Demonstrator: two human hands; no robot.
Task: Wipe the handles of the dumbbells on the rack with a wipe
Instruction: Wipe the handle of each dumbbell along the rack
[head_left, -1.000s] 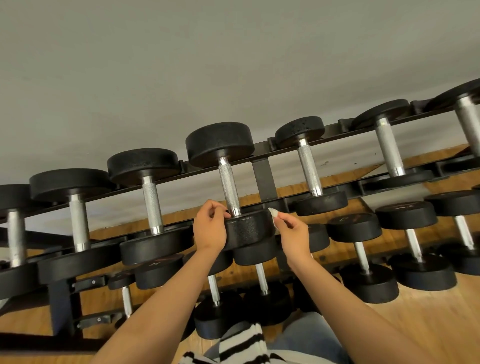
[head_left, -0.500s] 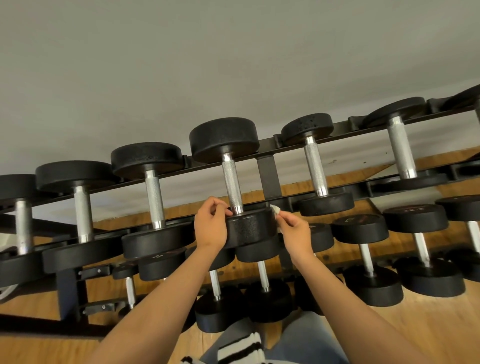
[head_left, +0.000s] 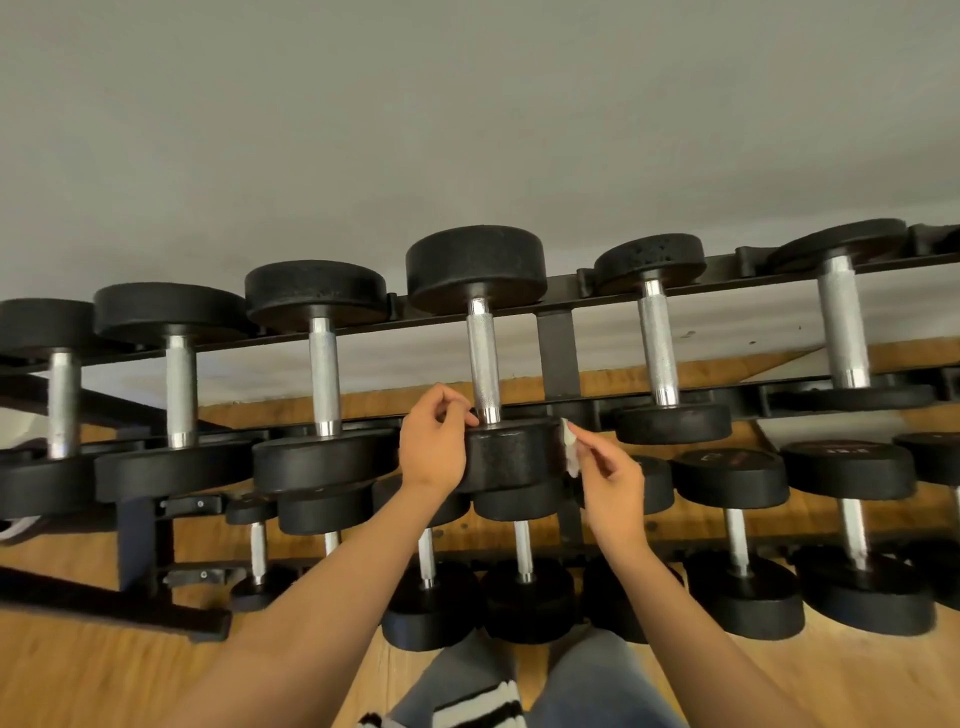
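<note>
On top rack (head_left: 558, 353): wipe (head_left: 570, 452) beside centre dumbbell (head_left: 511, 452).
Curled left hand (head_left: 434, 449) by handle (head_left: 483, 364), grip unclear; right hand (head_left: 613, 480) pinches wipe.

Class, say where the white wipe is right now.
Head view, just right of centre: the wipe is pinched in the right hand, beside the near head of the middle top-row dumbbell; whether they touch is unclear.

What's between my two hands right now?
In the head view, the near black weight head of one top-row dumbbell lies between the left hand and the right hand, which pinches the wipe.
</note>
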